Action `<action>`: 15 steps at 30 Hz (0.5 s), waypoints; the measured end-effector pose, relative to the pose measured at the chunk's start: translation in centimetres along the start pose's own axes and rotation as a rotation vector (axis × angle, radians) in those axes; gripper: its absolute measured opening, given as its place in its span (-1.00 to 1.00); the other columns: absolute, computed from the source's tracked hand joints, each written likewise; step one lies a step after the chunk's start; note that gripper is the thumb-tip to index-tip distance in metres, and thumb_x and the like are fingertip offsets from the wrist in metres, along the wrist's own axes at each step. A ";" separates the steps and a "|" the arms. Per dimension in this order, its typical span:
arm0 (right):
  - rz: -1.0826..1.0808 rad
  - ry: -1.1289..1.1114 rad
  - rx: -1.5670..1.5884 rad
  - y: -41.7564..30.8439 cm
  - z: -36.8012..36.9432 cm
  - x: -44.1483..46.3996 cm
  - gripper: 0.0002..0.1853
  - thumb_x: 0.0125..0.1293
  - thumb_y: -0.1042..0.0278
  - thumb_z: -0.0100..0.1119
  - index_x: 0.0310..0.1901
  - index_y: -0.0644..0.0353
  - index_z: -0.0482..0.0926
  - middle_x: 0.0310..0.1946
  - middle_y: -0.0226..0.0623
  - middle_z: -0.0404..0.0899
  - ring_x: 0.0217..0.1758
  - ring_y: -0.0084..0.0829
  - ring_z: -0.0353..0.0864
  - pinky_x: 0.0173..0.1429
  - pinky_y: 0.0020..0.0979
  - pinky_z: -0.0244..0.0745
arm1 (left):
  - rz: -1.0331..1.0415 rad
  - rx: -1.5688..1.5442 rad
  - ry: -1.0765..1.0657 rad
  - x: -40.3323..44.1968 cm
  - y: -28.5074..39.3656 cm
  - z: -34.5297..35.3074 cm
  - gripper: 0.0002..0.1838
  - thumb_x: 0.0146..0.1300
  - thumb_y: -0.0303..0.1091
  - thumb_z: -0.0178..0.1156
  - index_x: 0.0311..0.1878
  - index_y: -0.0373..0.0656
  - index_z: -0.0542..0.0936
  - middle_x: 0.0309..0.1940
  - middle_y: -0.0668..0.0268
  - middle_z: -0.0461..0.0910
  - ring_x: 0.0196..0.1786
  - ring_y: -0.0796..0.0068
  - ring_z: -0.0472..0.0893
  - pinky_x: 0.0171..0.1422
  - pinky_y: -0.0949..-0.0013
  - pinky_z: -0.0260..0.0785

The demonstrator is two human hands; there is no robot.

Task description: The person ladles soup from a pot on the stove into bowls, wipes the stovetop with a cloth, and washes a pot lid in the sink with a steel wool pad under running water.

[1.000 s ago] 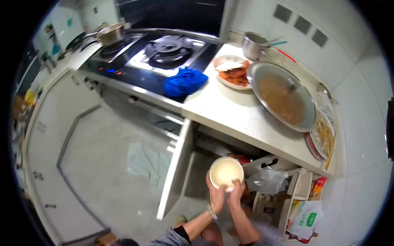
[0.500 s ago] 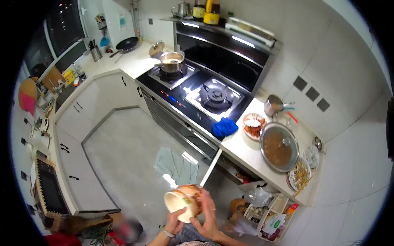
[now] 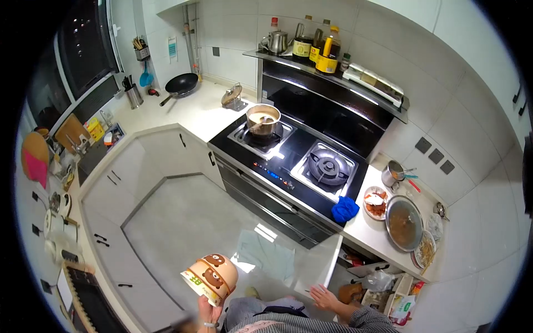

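Note:
My left hand [image 3: 210, 308] is closed on a small stack of bowls [image 3: 214, 276], orange-pink outside with brown bear faces and a pale rim with lettering. The stack is tilted, its rim towards the lower left, above the floor. My right hand [image 3: 325, 298] holds nothing; its fingers are stretched out beside the white front of an open drawer [image 3: 332, 260]. Part of the drawer's inside shows behind that front.
A pot [image 3: 263, 120] with pale liquid sits on the left burner of the stove [image 3: 277, 180]. A blue cloth [image 3: 345, 209] lies at its right corner. The right counter holds a lidded pan [image 3: 404, 223] and a bowl of red food [image 3: 376, 203]. A cloth [image 3: 266, 256] lies on the floor.
Both hands were on the bowls; my right hand has let go and moved right towards the drawer. My left hand has carried the bowls left and turned them. The view has shifted.

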State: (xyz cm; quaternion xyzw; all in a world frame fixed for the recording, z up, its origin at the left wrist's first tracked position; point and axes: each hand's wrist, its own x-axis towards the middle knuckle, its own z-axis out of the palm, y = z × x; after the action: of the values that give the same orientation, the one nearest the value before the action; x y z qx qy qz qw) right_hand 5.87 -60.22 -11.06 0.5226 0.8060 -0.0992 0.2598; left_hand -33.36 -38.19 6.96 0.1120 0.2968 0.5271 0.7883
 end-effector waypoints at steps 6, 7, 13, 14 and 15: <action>0.021 -0.544 -0.171 2.0 4.4 -5.7 -0.29 0.39 -0.21 -0.31 0.43 0.07 0.07 0.50 -0.31 -0.10 0.57 -0.34 -0.24 0.51 0.13 -0.46 | -0.126 -0.060 -0.094 8.8 5.6 2.5 -0.36 0.23 -0.46 -0.12 0.41 -0.23 0.05 0.36 -0.01 0.17 0.35 -0.18 0.23 0.41 -0.31 0.11; 0.063 -0.486 -0.079 2.0 3.6 -6.1 -0.29 0.37 -0.22 -0.26 0.42 0.06 0.09 0.49 -0.28 -0.07 0.57 -0.32 -0.22 0.50 0.18 -0.44 | -0.144 -0.102 -0.072 10.9 6.2 2.4 -0.33 0.19 -0.52 -0.09 0.41 -0.26 0.04 0.35 -0.03 0.17 0.37 -0.18 0.20 0.40 -0.32 0.10; 0.467 0.214 0.950 8.1 -5.8 9.6 -0.47 0.19 0.23 0.17 0.18 0.22 0.38 0.18 -0.05 0.38 0.25 -0.02 0.34 0.29 -0.05 0.27 | -0.125 -0.039 -0.094 24.4 9.3 4.7 -0.28 0.10 -0.59 -0.01 0.40 -0.27 0.06 0.34 -0.03 0.19 0.35 -0.17 0.22 0.39 -0.32 0.10; 0.532 0.377 0.970 10.2 -8.0 14.2 -0.51 0.18 0.28 0.16 0.14 0.24 0.40 0.10 -0.03 0.43 0.18 0.00 0.39 0.25 -0.11 0.32 | -0.133 -0.069 -0.118 27.0 9.7 5.7 -0.25 0.08 -0.60 0.04 0.40 -0.23 0.09 0.34 0.03 0.22 0.34 -0.15 0.26 0.37 -0.35 0.12; 0.600 0.525 0.995 11.5 -10.7 18.0 -0.56 0.18 0.34 0.14 0.11 0.26 0.42 0.03 -0.02 0.48 0.10 0.02 0.44 0.20 -0.18 0.36 | -0.126 -0.091 -0.108 29.0 10.3 6.5 -0.27 0.10 -0.61 0.02 0.39 -0.27 0.07 0.34 -0.01 0.20 0.34 -0.16 0.25 0.37 -0.35 0.13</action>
State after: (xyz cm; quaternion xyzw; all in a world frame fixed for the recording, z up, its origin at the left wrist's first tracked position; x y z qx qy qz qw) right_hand 7.07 -36.33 -10.15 0.7907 0.5187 -0.2532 -0.2040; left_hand -29.68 -6.92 7.01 0.0856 0.2360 0.4827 0.8390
